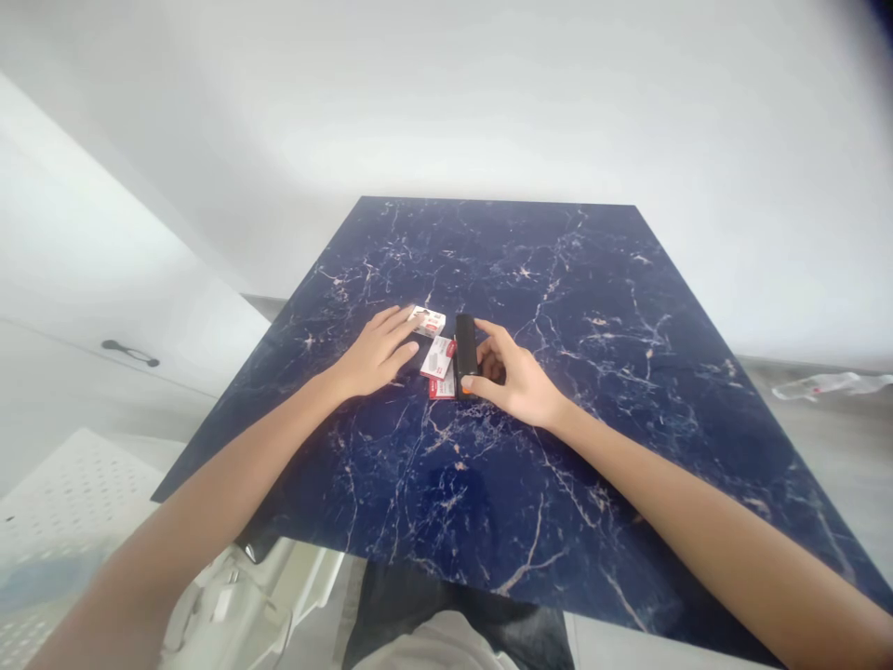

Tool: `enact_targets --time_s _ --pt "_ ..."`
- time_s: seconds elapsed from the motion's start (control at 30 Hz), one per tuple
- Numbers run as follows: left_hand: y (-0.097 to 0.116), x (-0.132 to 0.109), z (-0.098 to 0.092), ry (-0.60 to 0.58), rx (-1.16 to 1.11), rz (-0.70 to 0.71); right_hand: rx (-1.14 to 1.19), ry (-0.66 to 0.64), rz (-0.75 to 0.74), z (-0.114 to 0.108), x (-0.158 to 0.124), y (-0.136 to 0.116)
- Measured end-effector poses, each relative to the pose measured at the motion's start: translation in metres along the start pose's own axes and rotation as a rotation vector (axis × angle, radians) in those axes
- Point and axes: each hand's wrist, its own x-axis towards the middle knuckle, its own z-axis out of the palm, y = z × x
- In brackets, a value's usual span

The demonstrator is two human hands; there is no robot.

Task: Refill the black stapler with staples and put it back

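Note:
My right hand [513, 372] is closed on a black stapler [465, 346], thumb at its near end by a small orange part and fingers along its right side. The stapler lies lengthwise away from me on the table. My left hand [380, 354] is stretched out, its fingertips resting on a small white box [429, 321] with red print. Between the hands, a red-and-white box [437, 359] partly overlaps another red-and-white box [441, 387], close against the stapler's left side. Print on the boxes is too small to read.
Everything lies on a dark blue marble-patterned table [502, 261] with a white wall [488, 102] behind. To the left is a white surface with a dark handle [130, 354]. A white chair [237, 605] stands below left, and a clear plastic item [830, 384] lies at far right.

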Motion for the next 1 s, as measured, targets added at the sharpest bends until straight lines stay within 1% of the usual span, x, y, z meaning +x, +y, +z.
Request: enact_targets --time_s 0.1,0.23,0.3,0.37,0.5,0.57,0.67,0.77,0.83,0.87,0.93,1.0 --pt "0.004 0.002 0.003 -0.003 0.002 0.06 0.015 0.0 0.008 0.0 0.0 -0.002" --pt "0.01 0.004 0.006 0.085 0.016 0.096 0.007 0.003 0.01 0.0 0.001 -0.004" --pt "0.01 0.009 0.009 0.102 -0.001 0.107 0.008 0.005 0.012 0.0 0.001 -0.004" --pt "0.008 0.015 0.01 0.106 -0.012 0.102 0.015 0.004 0.016 0.001 0.001 -0.004" --pt "0.007 0.024 0.011 0.122 0.02 0.034 0.013 0.003 0.017 0.0 0.0 -0.005" --pt "0.008 0.025 0.01 0.087 -0.009 0.037 0.011 0.002 0.015 -0.001 0.0 -0.006" --pt "0.009 0.023 0.009 0.017 -0.083 0.093 0.017 0.005 0.015 -0.001 -0.001 -0.006" --pt "0.008 0.021 0.008 0.013 -0.114 0.109 0.014 0.001 0.015 0.0 0.0 -0.005" --pt "0.008 0.019 0.007 0.019 -0.133 0.071 0.011 -0.006 0.018 0.0 0.0 -0.004" --pt "0.008 0.018 0.007 0.004 -0.156 0.042 0.01 -0.01 0.02 0.0 0.0 -0.004" --pt "0.01 0.016 0.005 -0.068 -0.229 -0.017 0.009 -0.012 0.019 0.0 0.0 -0.003" --pt "0.012 0.015 0.002 -0.147 -0.304 -0.043 0.011 -0.009 0.015 0.0 0.0 -0.002"
